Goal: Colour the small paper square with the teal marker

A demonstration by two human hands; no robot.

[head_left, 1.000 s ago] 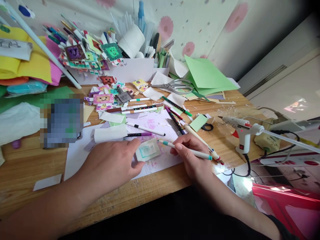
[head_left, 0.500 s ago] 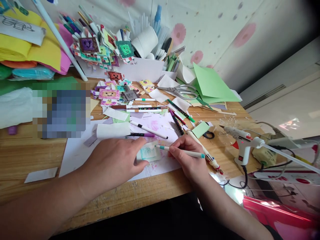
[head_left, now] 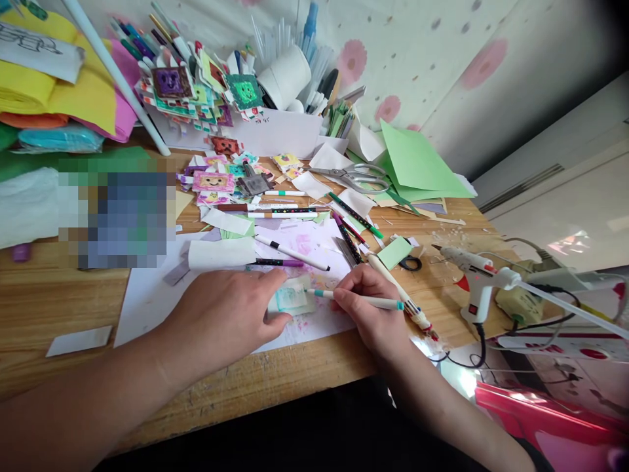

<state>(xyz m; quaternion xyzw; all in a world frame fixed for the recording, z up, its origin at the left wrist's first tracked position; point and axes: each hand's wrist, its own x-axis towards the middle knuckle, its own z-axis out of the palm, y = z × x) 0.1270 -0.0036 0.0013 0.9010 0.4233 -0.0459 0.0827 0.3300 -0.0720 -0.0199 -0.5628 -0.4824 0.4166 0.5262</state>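
Note:
My right hand point(head_left: 371, 305) pinches a white felt-tip marker point(head_left: 366, 299) with a teal band and teal end. The marker's tip touches the right part of a small pale paper piece point(head_left: 295, 298) bearing a teal rectangular outline. Across the left side of that piece lies my left hand point(head_left: 230, 305), thumb and forefinger spread at its edges, pressing it down. Its other fingers are partly hidden. Under both is a large white sheet point(head_left: 147, 308) with pink and purple stains. Beyond my fingers lie a black-banded white marker point(head_left: 292, 252) and a purple marker point(head_left: 278, 263).
A glue gun point(head_left: 474, 278) stands at the right with its cord hanging off the table. Scissors point(head_left: 354, 177), green paper point(head_left: 422, 157), several pens and small coloured paper figures point(head_left: 213, 182) fill the back. A white strip point(head_left: 78, 341) lies at left.
The marker tip has shifted very slightly on the small paper, and a little more teal shows there. Both hands keep nearly the same place; the view has moved slightly.

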